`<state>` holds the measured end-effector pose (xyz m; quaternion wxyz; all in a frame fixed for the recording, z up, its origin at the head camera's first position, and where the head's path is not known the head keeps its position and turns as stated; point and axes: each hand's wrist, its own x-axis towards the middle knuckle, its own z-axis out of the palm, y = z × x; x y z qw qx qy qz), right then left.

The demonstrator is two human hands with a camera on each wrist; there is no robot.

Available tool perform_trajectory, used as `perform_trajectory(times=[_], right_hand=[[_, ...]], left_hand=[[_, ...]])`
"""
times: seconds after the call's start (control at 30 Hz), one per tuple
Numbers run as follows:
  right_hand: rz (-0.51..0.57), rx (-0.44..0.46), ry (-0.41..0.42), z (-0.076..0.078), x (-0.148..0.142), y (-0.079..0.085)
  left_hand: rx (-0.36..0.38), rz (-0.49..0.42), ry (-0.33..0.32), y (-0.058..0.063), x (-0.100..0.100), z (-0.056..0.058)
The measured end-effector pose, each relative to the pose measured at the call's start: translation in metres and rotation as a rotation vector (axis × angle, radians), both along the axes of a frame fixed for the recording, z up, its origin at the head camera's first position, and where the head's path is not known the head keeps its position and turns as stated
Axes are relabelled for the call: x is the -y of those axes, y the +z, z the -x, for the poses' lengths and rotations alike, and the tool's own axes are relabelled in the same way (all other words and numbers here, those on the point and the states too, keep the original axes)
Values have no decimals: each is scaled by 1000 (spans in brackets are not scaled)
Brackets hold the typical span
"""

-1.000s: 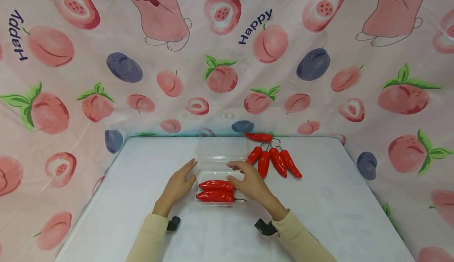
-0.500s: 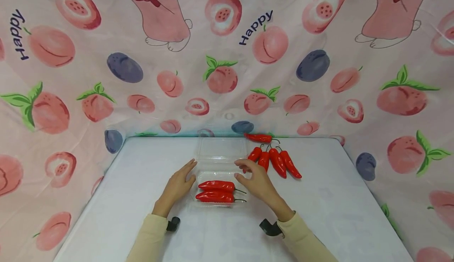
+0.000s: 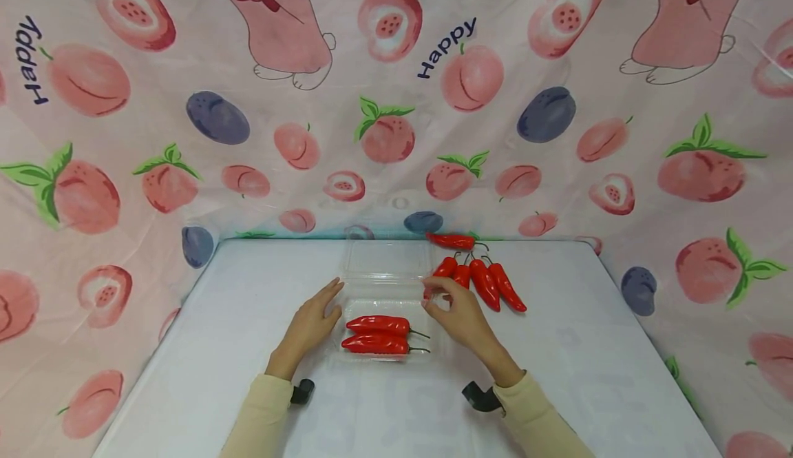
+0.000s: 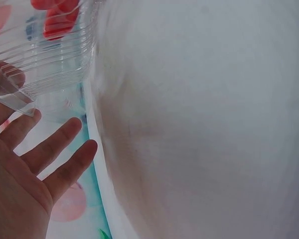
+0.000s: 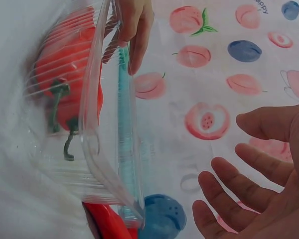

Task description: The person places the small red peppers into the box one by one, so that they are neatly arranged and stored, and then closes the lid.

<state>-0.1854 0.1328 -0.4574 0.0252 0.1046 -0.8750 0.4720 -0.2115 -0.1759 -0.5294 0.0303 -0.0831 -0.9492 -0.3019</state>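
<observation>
A clear plastic clamshell box [image 3: 390, 303] lies with its lid [image 3: 387, 259] folded back. Two red chili peppers lie side by side in it, a rear one [image 3: 378, 324] and a front one [image 3: 374, 344], stems to the right. My left hand [image 3: 312, 326] touches the box's left edge with straight fingers; in the left wrist view its thumb shows through the plastic. My right hand [image 3: 463, 315] hovers by the box's right edge, holding nothing. Its fingers are spread and lightly bent in the right wrist view, apart from the box.
Several loose red peppers [image 3: 484, 283] lie to the box's right, one of them [image 3: 452, 241] at the table's back edge. Part of this group is behind the right hand. A printed cloth [image 3: 396, 113] hangs behind the white table [image 3: 557, 368].
My right hand has moved rightward, away from the rear pepper in the box, to the box's right edge. The rear pepper's stem has come into view. The left hand has stayed put.
</observation>
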Motion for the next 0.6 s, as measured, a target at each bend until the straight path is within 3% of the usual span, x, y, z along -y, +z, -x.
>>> perform_trajectory(times=[0.6], right_hand=[[-26, 9, -54, 10, -22, -9]], left_hand=[[4, -13, 8, 0, 0, -1]])
